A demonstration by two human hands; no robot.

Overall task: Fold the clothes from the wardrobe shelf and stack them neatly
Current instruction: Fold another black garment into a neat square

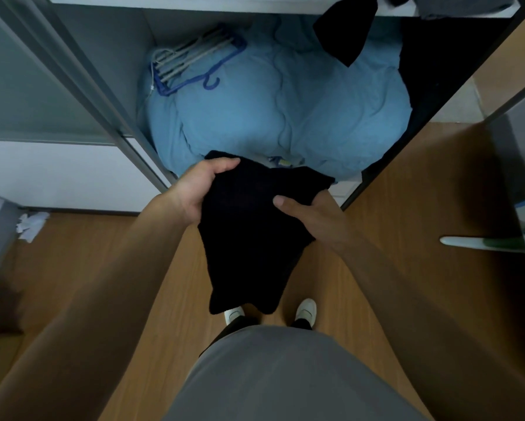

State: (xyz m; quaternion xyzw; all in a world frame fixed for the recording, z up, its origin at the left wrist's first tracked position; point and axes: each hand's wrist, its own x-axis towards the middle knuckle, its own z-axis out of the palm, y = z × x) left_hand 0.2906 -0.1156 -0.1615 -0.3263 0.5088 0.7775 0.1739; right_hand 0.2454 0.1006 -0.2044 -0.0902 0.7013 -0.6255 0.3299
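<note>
A black garment (249, 232) hangs in front of me over the wooden floor, partly folded, its lower end reaching down towards my shoes. My left hand (199, 189) grips its upper left edge with fingers curled over the cloth. My right hand (310, 214) holds the upper right side, thumb on top and fingers hidden beneath the cloth. Another black garment (343, 31) droops from the white wardrobe shelf (407, 10) at the top, beside a grey garment (455, 4) lying on that shelf.
A bulky light blue duvet (285, 107) fills the wardrobe's lower compartment, with a bundle of blue hangers (194, 62) on it. The sliding door frame (82, 83) stands at the left and the dark wardrobe side (431, 110) at the right. Crumpled paper (32, 224) lies on the floor.
</note>
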